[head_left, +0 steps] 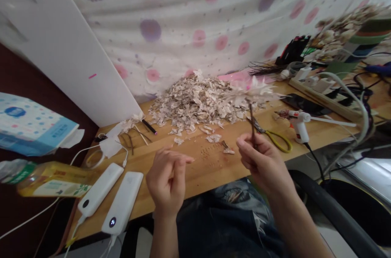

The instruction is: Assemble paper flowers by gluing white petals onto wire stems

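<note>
My right hand point(259, 154) is closed round the thin brown stem of a handmade flower point(253, 121) and holds it upright. Pale, pointed petals point(259, 90) spread out at the top of that stem, in front of a heap of dry whitish petal flakes point(195, 101). To the left, my left hand point(168, 176) hangs above the table's front edge with its fingers curled and the thumb against them. Whether something small is pinched there is hidden. Between the hands, a few loose flakes point(214, 138) and a small brownish scrap point(227, 148) lie on the wood.
Yellow-handled pliers point(277, 140) and a white glue gun point(301, 125) lie right of my right hand. Further right is a power strip point(326, 95) with tangled cables. Two white power banks point(124, 201), a juice bottle point(55, 178) and a black marker point(149, 127) are at left.
</note>
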Available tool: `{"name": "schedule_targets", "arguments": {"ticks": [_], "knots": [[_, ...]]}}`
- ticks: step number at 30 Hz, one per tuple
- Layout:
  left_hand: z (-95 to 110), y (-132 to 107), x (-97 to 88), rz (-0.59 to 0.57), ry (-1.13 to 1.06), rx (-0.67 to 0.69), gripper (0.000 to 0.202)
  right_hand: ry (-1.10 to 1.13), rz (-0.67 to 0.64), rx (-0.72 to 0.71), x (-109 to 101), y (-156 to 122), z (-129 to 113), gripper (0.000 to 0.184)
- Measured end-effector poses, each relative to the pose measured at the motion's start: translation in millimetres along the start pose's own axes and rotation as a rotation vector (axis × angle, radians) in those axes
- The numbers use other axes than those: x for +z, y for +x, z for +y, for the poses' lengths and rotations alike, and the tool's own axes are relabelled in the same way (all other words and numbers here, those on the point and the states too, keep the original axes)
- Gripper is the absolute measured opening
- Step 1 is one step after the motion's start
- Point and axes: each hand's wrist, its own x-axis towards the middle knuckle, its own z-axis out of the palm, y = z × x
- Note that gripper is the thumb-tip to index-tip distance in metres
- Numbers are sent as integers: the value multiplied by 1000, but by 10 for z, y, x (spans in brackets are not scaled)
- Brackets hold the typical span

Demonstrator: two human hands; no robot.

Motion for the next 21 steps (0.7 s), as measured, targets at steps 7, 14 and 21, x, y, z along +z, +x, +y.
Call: {"name": "schedule_targets", "arguments": {"ticks": [7,14,21], "knots": [[-66,-33,188,-97,-170,-397,33,10,-85,65,-93,117,105,48],[-143,160,425,-212,-340,-676,21,-185,-193,169,66,77,384,51],[-252,348,640,-263,-813,-886,29,-303,-250,179,116,105,481,52]]}}
